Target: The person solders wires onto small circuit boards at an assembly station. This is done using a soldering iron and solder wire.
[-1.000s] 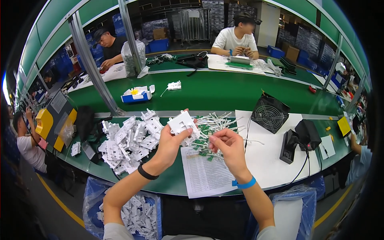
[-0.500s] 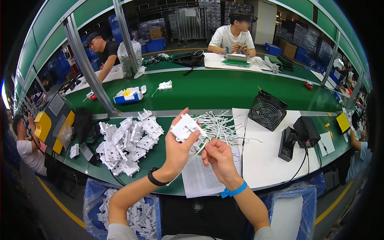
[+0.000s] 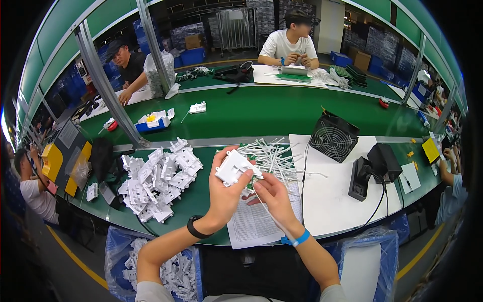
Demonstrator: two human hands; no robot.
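Note:
My left hand grips a white plastic housing, its flat face turned up, fingers behind it and thumb on its lower right edge. Against that same edge my right hand is closed, thumb and index finger pinching a thin white cable. The cable runs down across the palm toward the blue wristband. A bit of green shows between the hands; its exact shape is hidden by the fingers. To the left lies a heap of similar white housings. Just beyond my right hand spreads a pile of white cables with green ends.
A printed sheet lies under my hands. On white board at right stand a black fan and black power unit. Beyond runs a green belt with a blue box. A plastic-lined bin holds white parts below. Co-workers sit around.
The cable's tail, which hung by my left wrist, now lies along my right palm and wrist. My right hand has turned, palm more upward. The box on the belt has shifted left.

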